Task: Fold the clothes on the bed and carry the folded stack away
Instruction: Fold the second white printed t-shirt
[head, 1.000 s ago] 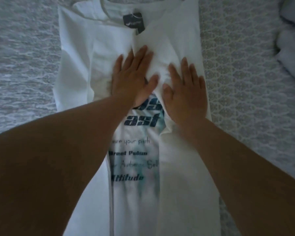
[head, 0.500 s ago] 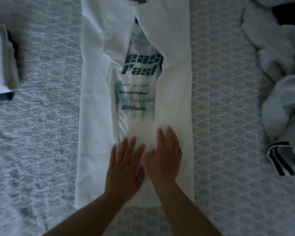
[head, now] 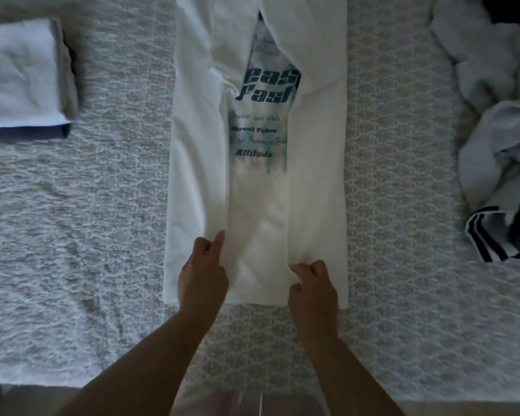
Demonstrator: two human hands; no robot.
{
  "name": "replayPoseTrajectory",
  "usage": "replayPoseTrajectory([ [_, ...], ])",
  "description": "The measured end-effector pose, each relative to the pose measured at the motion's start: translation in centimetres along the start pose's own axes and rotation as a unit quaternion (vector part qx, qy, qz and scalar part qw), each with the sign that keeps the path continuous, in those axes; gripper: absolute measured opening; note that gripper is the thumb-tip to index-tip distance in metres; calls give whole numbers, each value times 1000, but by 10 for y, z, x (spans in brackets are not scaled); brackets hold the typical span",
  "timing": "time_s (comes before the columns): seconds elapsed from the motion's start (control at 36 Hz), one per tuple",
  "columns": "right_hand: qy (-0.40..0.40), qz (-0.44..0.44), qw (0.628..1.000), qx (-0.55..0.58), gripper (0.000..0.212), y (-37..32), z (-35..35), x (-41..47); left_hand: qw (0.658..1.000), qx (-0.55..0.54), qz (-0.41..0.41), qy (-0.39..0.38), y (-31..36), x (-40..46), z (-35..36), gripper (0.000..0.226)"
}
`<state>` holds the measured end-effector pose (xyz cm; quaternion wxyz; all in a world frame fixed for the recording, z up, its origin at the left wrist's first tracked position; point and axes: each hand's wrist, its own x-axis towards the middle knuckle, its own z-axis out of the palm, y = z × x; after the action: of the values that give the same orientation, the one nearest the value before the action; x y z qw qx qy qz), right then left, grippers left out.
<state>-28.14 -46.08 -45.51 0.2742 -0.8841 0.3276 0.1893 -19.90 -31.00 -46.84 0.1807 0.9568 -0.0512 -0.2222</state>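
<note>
Two hands, left (head: 203,273) and right (head: 312,288), pinch one white T-shirt (head: 315,187).

The picture is dim and a bit grey, like a room with little light. The brightest part is the white shirt (head: 312,205) in the middle of the frame. The corners are darker, most of all the upper right. Everything looks soft and a little blurry. The small words on the shirt are hard to read. The edges look bent and stretched.
</note>
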Motion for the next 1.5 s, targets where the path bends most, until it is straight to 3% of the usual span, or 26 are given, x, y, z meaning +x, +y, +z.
replayPoseTrajectory([
  [0.19,-8,4,1000,-23,46,-2,7,-7,995,90,-19,-32,-7,-6,0,70],
  [0.28,-3,17,1000,-1,40,0,10,-11,996,26,-40,-75,-2,-9,5,76],
  [0.36,2,24,999,35,27,2,13,-18,996,-53,17,-76,-1,-15,8,71],
  [0.47,11,29,999,44,17,0,15,-18,992,-107,57,21,-5,-24,7,56],
  [0.58,63,-13,998,-10,29,-13,16,-15,990,-72,25,121,-9,-21,3,46],
  [0.64,75,-61,995,-1,29,-26,17,-8,986,-66,-12,152,-11,-15,1,44],
  [0.69,33,-87,995,25,26,-42,20,4,979,-65,-107,163,-15,-5,-2,50],
  [0.75,3,-80,996,41,27,-58,27,20,964,-50,-218,142,-22,6,-6,60],
  [0.81,6,-47,998,30,29,-72,33,35,959,-32,-257,118,-30,13,-10,59],
  [0.97,-19,-9,1000,5,33,-104,40,57,956,-36,-284,70,-45,22,-21,25],
  [1.25,21,27,999,-16,27,-99,21,62,968,3,-250,33,-56,22,-25,18],
  [1.42,-51,-13,998,-18,39,-117,38,53,966,-5,-256,35,-56,23,-23,18],
  [1.5,-39,-26,998,-31,38,-121,44,50,966,2,-257,33,-57,24,-22,19],
])
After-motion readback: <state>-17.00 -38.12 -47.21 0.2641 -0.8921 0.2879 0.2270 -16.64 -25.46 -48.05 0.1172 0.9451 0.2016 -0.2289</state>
